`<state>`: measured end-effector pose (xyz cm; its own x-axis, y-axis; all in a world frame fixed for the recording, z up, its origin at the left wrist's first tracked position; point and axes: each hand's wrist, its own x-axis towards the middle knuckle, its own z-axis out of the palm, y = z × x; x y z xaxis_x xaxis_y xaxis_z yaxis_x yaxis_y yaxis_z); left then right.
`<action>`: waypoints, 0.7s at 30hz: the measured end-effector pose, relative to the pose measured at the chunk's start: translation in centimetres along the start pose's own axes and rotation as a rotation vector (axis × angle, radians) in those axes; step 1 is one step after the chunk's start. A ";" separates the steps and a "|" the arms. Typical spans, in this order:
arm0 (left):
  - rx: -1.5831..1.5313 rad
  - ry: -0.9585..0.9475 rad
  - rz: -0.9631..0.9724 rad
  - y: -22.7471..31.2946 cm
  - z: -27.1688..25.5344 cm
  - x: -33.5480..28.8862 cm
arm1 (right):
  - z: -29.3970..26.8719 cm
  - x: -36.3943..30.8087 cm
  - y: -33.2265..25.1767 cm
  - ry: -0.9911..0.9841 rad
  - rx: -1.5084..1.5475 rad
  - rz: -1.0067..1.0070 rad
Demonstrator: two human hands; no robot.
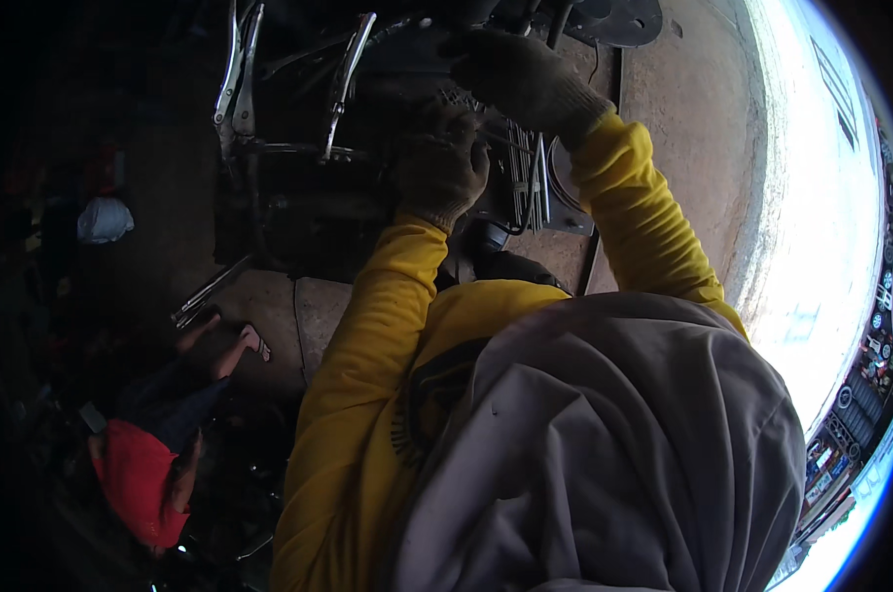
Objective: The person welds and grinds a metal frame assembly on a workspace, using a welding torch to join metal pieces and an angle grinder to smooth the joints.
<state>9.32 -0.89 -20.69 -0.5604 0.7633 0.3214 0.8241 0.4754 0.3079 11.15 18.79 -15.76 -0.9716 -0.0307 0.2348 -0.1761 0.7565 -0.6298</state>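
Note:
My left hand point(440, 176), in a dark work glove, is over the dark workbench point(308, 222) with its fingers curled in. Whatever lies in those fingers is lost in shadow. Farther off and to the right, my right hand point(525, 84), gloved too, reaches leftward across the bench with its fingers stretched out; their tips fade into the dark. A bundle of thin metal rods point(527, 183) lies just right of my left hand. To the left, one pair of locking pliers point(237, 79) and a second pair of locking pliers point(346, 84) stand at the bench.
Several long metal bars point(210, 293) stick out at the bench's near left corner. A person in a red shirt point(142, 483) sits at the lower left. A pale bag point(105, 220) is at far left. Bright ground point(811, 197) lies outside on the right.

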 end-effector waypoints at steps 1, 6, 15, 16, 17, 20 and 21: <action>-0.022 -0.018 0.007 0.2 -0.2 0.0 | -1.4 -2.8 -0.2 0.034 0.140 -0.051; 0.050 -0.011 0.010 0.5 -1.2 0.5 | -7.1 -17.1 0.2 0.112 0.768 0.914; 0.023 -0.047 0.042 0.4 -0.6 0.7 | 13.3 -27.8 13.6 -0.042 0.478 1.301; 0.043 -0.059 0.046 0.2 -0.6 0.7 | 15.1 -26.3 12.6 -0.119 0.314 1.326; 0.063 -0.038 0.073 0.3 -0.5 0.6 | 16.3 -25.3 12.0 -0.195 0.148 1.343; 0.083 -0.019 0.105 0.3 -0.5 0.7 | 18.7 -23.7 11.4 -0.183 0.173 1.533; 0.051 -0.009 0.101 0.4 -0.4 0.7 | 19.2 -23.5 11.4 -0.186 0.188 1.527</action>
<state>9.18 -0.32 -19.99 -0.4738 0.8123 0.3402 0.8796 0.4173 0.2284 28.96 15.64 -42.67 -0.2430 0.5783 -0.7788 0.9638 0.0536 -0.2610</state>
